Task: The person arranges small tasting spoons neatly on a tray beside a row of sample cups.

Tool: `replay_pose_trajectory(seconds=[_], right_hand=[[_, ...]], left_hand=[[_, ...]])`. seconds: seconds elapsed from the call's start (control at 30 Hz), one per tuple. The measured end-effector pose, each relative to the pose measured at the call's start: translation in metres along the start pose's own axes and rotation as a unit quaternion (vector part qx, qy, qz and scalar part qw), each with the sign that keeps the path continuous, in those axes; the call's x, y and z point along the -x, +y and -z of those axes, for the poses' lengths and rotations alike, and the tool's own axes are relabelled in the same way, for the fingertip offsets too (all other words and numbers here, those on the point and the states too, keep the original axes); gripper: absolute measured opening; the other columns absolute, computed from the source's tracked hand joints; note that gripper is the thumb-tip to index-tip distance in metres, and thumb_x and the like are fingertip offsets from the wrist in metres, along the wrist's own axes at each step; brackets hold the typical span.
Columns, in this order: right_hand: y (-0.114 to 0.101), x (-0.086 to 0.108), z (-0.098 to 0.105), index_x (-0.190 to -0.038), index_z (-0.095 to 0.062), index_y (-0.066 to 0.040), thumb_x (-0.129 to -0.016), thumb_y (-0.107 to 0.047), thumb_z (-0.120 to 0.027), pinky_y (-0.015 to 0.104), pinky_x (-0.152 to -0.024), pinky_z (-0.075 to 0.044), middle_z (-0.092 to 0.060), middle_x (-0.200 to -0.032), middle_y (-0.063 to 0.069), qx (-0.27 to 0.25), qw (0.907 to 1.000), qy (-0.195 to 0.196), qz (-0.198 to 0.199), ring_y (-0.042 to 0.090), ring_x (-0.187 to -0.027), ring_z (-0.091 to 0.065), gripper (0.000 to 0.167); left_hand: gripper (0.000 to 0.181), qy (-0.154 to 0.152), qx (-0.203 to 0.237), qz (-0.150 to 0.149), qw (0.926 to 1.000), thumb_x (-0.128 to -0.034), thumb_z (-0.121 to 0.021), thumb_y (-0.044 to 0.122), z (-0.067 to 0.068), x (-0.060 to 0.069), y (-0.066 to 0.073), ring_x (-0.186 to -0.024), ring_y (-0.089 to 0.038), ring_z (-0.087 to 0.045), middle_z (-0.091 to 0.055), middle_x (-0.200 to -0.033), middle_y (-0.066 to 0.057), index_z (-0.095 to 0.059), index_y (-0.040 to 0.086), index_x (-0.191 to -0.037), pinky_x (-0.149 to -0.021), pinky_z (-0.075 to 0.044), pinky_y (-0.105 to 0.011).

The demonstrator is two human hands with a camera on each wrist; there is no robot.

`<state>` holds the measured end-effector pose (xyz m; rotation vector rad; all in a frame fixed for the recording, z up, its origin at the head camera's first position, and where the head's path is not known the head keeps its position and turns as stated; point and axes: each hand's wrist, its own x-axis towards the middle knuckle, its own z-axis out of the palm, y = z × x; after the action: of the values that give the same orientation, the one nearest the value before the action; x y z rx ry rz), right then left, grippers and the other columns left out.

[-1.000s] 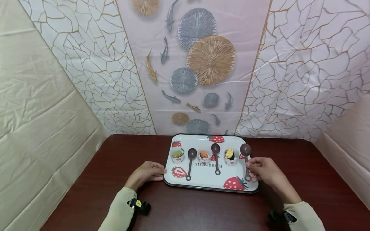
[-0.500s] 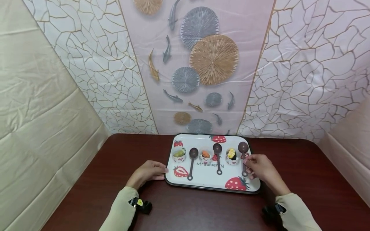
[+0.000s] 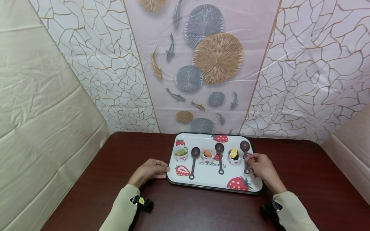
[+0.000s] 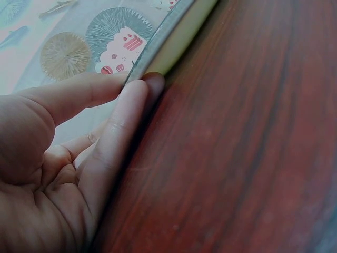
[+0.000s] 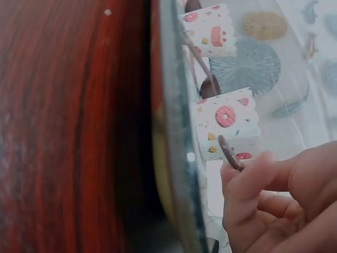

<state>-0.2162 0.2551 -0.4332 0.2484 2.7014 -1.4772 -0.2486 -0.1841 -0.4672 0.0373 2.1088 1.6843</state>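
In the head view, my right hand point(image 3: 261, 166) pinches the handle of the rightmost brown spoon point(image 3: 244, 146) over the right end of the white strawberry tray point(image 3: 208, 179). The handle's ring end point(image 5: 229, 153) sticks out past my fingertips in the right wrist view. My left hand point(image 3: 148, 171) holds the tray's left edge, with fingers on both sides of the rim point(image 4: 174, 26) in the left wrist view. A left spoon point(image 3: 195, 152) and a middle spoon point(image 3: 219, 147) lie between paper cups: one with green food point(image 3: 181, 154), one orange point(image 3: 207, 154), one yellow and black point(image 3: 233, 155).
The tray lies on a dark red-brown wooden table point(image 3: 202, 208), close to its far edge. Behind it hangs a patterned cloth point(image 3: 214, 96) with fish and round motifs. A beige padded panel point(image 3: 52, 128) stands at the left.
My right hand has shifted the rightmost spoon a little inward and away from me, so its bowl lies more over the tray. My left hand keeps its place on the tray's edge.
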Motion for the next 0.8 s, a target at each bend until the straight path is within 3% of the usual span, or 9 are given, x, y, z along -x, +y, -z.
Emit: replay_pose_trajectory(seconds=[0.2, 0.4, 0.8], right_hand=[[0.005, -0.006, -0.003, -0.114, -0.067, 0.011, -0.109, -0.010, -0.055, 0.029, -0.043, -0.044, -0.052, -0.058, 0.005, 0.062, 0.9981, -0.002, -0.004, 0.018, -0.047, -0.054, 0.025], [0.005, -0.008, -0.006, -0.107, -0.066, 0.009, -0.108, -0.010, -0.055, 0.030, -0.045, -0.047, -0.056, -0.061, 0.007, 0.095, 0.9954, -0.002, -0.004, 0.018, -0.048, -0.058, 0.022], [-0.001, -0.004, -0.013, -0.108, -0.063, 0.006, -0.103, -0.010, -0.063, 0.028, -0.046, -0.052, -0.061, -0.073, 0.010, 0.140, 0.9901, 0.003, -0.011, 0.017, -0.052, -0.061, 0.017]], left_hand=[[0.033, 0.003, 0.001, 0.005, 1.0000, -0.0956, -0.077, 0.013, 0.000, 0.000, 0.000, -0.080, -0.013, -0.071, -0.073, -0.103, -0.010, -0.069, -0.009, -0.120, -0.078, -0.067, -0.028], [0.035, 0.000, -0.003, 0.005, 1.0000, -0.0963, -0.077, 0.015, 0.000, 0.000, 0.001, -0.083, -0.013, -0.072, -0.073, -0.107, -0.011, -0.069, -0.009, -0.122, -0.080, -0.067, -0.029], [0.035, -0.002, 0.004, 0.001, 1.0000, -0.0967, -0.076, 0.013, 0.001, -0.001, -0.001, -0.083, -0.013, -0.071, -0.074, -0.107, -0.011, -0.068, -0.010, -0.122, -0.079, -0.067, -0.028]])
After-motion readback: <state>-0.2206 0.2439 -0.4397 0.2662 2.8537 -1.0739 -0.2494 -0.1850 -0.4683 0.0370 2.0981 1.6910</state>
